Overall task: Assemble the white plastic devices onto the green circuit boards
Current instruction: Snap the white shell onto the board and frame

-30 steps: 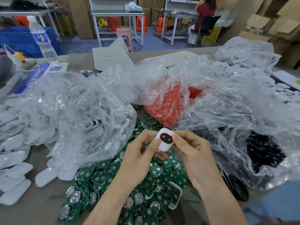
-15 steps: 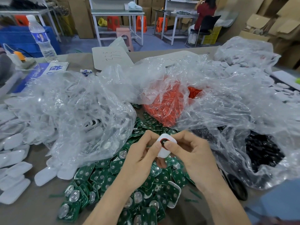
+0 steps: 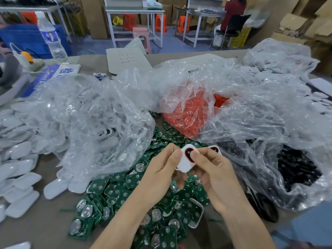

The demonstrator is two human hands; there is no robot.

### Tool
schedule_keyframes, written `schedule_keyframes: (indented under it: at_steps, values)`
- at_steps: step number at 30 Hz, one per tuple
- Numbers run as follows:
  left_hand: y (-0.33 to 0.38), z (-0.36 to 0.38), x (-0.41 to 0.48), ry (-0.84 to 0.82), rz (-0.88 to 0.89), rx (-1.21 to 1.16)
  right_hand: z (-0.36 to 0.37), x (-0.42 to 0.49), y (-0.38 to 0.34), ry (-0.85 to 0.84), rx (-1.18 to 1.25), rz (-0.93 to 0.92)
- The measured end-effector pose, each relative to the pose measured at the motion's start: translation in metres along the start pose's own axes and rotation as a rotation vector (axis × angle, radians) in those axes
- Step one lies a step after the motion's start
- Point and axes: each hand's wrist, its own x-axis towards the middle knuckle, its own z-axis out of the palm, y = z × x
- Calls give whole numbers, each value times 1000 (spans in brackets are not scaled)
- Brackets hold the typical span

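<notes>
- desk (image 3: 45, 223): brown top, fills the near view and is crowded with bagged parts.
- right clear bag (image 3: 265, 126): crumpled, right side, with black parts (image 3: 296, 169) inside its near right end.
- left clear bag (image 3: 93, 121): crumpled, left of centre, with white pieces inside. Its near edge lies over the board pile.
- middle clear bag (image 3: 186, 81): far centre, open, with red parts (image 3: 192, 117) heaped inside.
- white shells (image 3: 18, 159): loose rounded covers spread along the desk's left edge, near the left bag.
- green circuit boards (image 3: 115, 191): loose pile, near centre, between the left and right bags. Many carry round silver discs. The pile lies under both forearms.
- left hand (image 3: 159, 173): raised over the board pile. The thumb and fingers pinch the left edge of the white plastic device.
- right hand (image 3: 215, 171): just beside the left hand. The thumb presses on the device's face and the fingers curl under it, gripping it.
- paper sheet (image 3: 127, 60): far centre, flat, with handwritten marks.
- water bottle (image 3: 52, 38): upright, far left.
- white plastic device (image 3: 184, 165): held in both hands above the boards and tilted. It has a rounded body and a dark window with a red rim.
- second white device (image 3: 214, 149): same look, just beyond the right hand's knuckles. I cannot tell whether it is held or lying there.
</notes>
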Motion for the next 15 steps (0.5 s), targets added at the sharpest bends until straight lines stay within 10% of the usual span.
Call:
schedule_keyframes:
  at_steps: [15]
  values:
    - [0, 2, 0, 39, -28, -131, 1, -4, -8, 57, -370, -161]
